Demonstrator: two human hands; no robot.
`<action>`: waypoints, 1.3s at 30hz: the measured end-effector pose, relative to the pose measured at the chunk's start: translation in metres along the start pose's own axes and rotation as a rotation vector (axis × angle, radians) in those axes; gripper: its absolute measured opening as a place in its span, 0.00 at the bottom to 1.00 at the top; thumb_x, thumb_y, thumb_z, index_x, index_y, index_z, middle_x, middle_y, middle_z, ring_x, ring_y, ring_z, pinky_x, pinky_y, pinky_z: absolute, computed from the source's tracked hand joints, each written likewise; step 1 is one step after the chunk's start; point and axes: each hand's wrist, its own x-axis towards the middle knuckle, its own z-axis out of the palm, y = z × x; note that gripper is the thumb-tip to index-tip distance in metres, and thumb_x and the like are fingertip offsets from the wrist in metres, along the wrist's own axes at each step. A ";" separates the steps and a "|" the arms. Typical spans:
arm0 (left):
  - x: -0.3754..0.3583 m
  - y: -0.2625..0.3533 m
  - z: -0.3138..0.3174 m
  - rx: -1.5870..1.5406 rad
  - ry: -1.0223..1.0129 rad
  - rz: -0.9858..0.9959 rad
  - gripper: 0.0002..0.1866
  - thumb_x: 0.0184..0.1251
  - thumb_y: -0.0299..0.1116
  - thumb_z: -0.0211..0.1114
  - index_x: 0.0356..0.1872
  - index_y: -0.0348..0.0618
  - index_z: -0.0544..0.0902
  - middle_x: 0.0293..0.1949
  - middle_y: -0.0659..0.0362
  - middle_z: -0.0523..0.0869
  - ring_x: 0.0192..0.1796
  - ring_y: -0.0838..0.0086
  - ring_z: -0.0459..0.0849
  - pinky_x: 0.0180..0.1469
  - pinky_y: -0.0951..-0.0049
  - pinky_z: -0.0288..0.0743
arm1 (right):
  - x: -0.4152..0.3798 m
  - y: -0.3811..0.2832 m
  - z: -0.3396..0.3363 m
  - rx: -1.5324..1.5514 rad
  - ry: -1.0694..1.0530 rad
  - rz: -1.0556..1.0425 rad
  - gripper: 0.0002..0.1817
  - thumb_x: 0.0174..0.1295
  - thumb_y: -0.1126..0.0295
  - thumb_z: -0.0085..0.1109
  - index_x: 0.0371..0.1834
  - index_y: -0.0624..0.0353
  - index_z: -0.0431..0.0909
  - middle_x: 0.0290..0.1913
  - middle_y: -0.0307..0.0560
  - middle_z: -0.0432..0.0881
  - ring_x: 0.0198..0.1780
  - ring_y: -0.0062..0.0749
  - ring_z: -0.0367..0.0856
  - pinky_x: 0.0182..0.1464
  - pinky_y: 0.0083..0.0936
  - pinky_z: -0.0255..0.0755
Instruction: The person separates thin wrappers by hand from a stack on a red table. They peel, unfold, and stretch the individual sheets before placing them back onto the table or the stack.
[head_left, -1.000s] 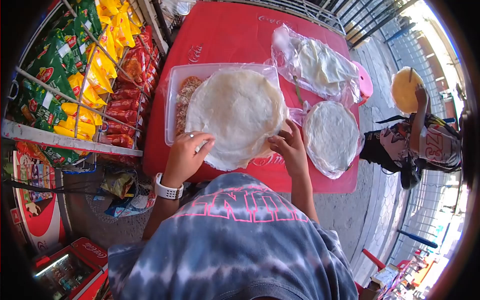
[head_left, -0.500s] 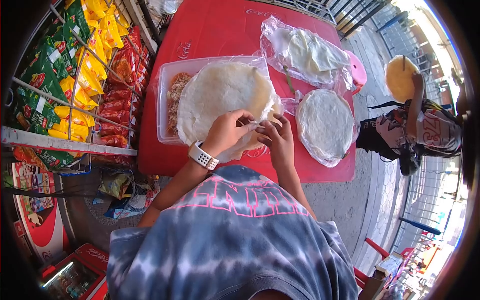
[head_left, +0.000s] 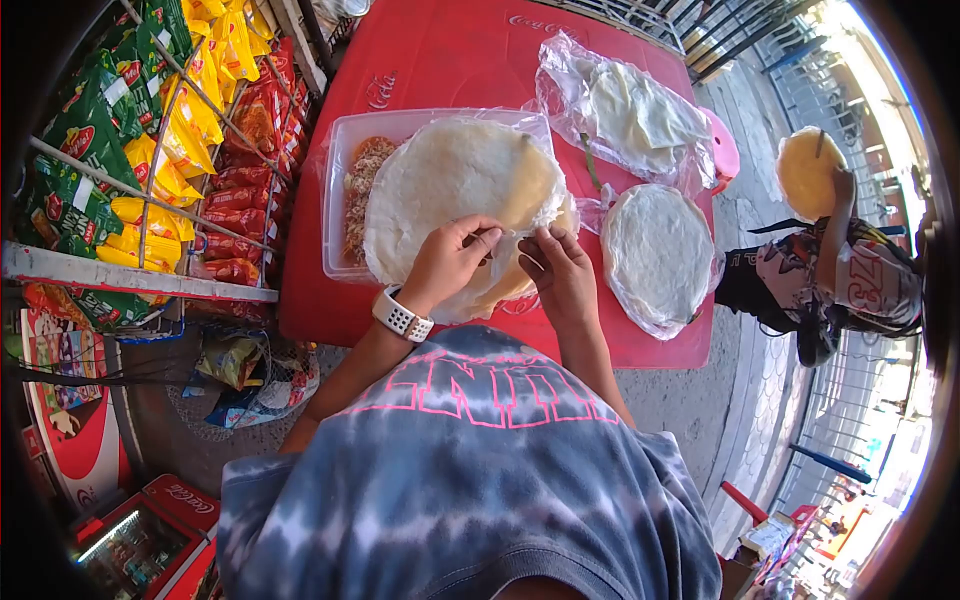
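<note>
A stack of thin, round pale wrappers lies across a clear plastic tub, its right edge ragged and torn. At the near edge of the stack, my left hand, with a white-banded watch on its wrist, pinches the thin edge of a wrapper. Close beside it, my right hand also has thumb and forefinger closed on that edge; the fingers hide most of it. Left of the stack, a crumbly orange-brown filling shows in the tub. Another round stack in plastic sits to the right.
The red table also bears folded wrappers in plastic at the far right. Chip bags hang behind a wire rack at left. A pink stool stands beyond the table. On the right, another person holds a round yellowish disc.
The view has shifted slightly, moving the table items a little right in the picture. My hands stay pinched at the wrapper edge, fingertips slightly farther apart.
</note>
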 end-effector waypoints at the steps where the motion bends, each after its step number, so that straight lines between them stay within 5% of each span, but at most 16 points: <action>1: 0.000 -0.001 0.000 -0.006 0.001 -0.011 0.10 0.62 0.34 0.54 0.40 0.39 0.77 0.30 0.64 0.79 0.33 0.83 0.76 0.35 0.82 0.71 | 0.001 0.001 -0.001 -0.021 0.008 -0.015 0.07 0.57 0.73 0.53 0.38 0.60 0.71 0.33 0.41 0.77 0.36 0.26 0.78 0.38 0.20 0.74; 8: 0.013 0.014 0.006 0.148 0.107 0.262 0.10 0.57 0.35 0.59 0.32 0.37 0.79 0.28 0.56 0.82 0.29 0.74 0.81 0.32 0.77 0.72 | 0.000 -0.002 0.002 -0.231 -0.029 -0.116 0.09 0.55 0.73 0.56 0.38 0.64 0.73 0.32 0.40 0.77 0.34 0.21 0.76 0.38 0.17 0.72; 16: 0.026 0.026 0.005 0.182 -0.048 0.124 0.11 0.56 0.36 0.62 0.31 0.37 0.79 0.26 0.62 0.81 0.30 0.82 0.77 0.33 0.82 0.70 | -0.002 -0.006 0.006 -0.486 -0.072 -0.218 0.11 0.57 0.73 0.53 0.40 0.68 0.72 0.33 0.42 0.77 0.34 0.20 0.76 0.37 0.17 0.72; 22: 0.022 0.021 0.004 -0.394 -0.107 -0.140 0.09 0.58 0.36 0.60 0.33 0.40 0.79 0.27 0.66 0.79 0.30 0.85 0.74 0.34 0.84 0.67 | -0.001 -0.006 0.002 -0.335 -0.095 -0.154 0.08 0.58 0.73 0.52 0.37 0.67 0.71 0.32 0.41 0.77 0.33 0.20 0.76 0.38 0.17 0.72; 34: 0.025 0.018 0.006 -0.082 -0.062 0.064 0.10 0.58 0.35 0.59 0.33 0.38 0.78 0.26 0.65 0.79 0.29 0.84 0.74 0.33 0.83 0.69 | 0.001 -0.007 0.007 -0.516 -0.153 -0.150 0.09 0.58 0.72 0.51 0.37 0.67 0.71 0.32 0.43 0.77 0.34 0.23 0.76 0.40 0.18 0.72; 39: 0.023 0.021 0.008 0.191 0.073 0.176 0.10 0.57 0.35 0.59 0.32 0.38 0.78 0.26 0.58 0.81 0.27 0.74 0.80 0.31 0.77 0.72 | 0.002 -0.008 0.008 -0.509 -0.136 -0.152 0.10 0.58 0.71 0.51 0.37 0.67 0.71 0.31 0.42 0.77 0.33 0.21 0.76 0.39 0.18 0.71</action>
